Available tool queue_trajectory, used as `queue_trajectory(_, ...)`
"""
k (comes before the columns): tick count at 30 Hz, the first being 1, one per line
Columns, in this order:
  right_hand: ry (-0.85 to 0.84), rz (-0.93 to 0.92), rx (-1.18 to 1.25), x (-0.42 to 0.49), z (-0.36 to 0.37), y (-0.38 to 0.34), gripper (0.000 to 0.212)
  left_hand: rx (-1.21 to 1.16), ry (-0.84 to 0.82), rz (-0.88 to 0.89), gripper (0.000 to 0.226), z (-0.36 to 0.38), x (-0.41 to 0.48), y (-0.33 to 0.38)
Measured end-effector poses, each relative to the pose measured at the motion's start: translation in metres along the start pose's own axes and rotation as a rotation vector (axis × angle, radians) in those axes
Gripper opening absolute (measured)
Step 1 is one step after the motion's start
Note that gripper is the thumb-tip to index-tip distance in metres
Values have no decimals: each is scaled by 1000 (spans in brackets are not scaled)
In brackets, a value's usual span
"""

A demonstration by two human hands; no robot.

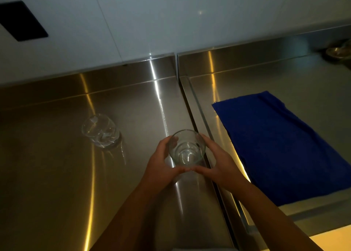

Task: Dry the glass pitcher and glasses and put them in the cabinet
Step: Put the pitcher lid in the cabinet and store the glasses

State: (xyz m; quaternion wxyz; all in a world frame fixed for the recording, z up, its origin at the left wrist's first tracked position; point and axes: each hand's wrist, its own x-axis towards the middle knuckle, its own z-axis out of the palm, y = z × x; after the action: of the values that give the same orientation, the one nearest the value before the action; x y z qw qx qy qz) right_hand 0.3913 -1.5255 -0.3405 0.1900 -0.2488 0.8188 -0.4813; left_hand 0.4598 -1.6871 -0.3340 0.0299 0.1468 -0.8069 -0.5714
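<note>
no readable text, labels, or numbers

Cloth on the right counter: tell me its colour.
The cloth is plain deep blue, seen best in the head view.

A stainless-steel counter (57,174) carries everything — split by a seam running just under the right hand (218,165). A glass (100,131) stands left of the left hand (161,167); a blue cloth (284,146) lies flat, right of the right hand.

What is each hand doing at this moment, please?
Left hand: closed around the clear round drinking glass, on its left side.
Right hand: closed around the same glass, on its right side.
</note>
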Motion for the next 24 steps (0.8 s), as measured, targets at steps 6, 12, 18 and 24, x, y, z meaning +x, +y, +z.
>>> queue_trajectory(6,2,-43,95,0,0,-5,83,-68,39,16,85,-5,-7,3)
queue_trajectory(12,-70,-115,207,2,-8,-28,84,-188,38,61,80,-16,-16,15)
queue_trajectory(18,-141,-194,283,0,-12,-43,86,-277,13,90,79,-24,-28,27)
queue_trajectory(24,-188,-208,346,-4,-11,-47,91,-299,-34,143,80,-31,-37,36)
